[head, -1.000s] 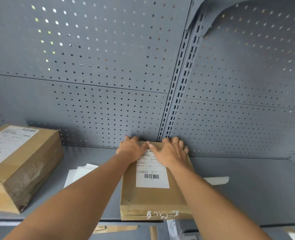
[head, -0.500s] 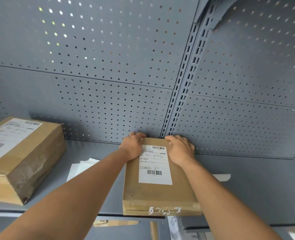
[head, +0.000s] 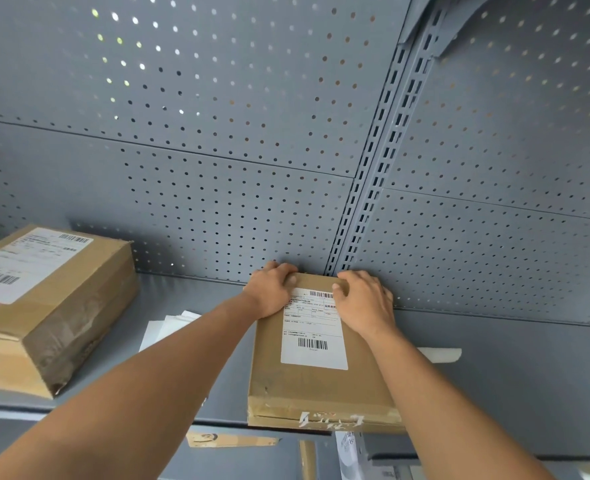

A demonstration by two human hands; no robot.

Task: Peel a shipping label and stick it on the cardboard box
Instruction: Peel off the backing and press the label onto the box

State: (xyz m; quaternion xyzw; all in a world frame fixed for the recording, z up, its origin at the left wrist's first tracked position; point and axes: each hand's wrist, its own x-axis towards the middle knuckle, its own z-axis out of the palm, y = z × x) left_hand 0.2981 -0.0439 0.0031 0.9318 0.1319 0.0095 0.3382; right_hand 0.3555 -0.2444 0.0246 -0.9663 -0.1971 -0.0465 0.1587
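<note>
Left hand: your left hand lies curled over the far left corner of the cardboard box, fingers hooked over the back edge, holding it.
Right hand: your right hand grips the far right corner the same way, its thumb on the label's top edge.
Direction: the box runs lengthwise from the shelf lip to the back wall, so both hands sit at its far end, equally near.
Label: the shipping label lies flat on the box top, white, barcodes showing, no lifted corner visible.
Judgement: sticking looks finished.
</note>
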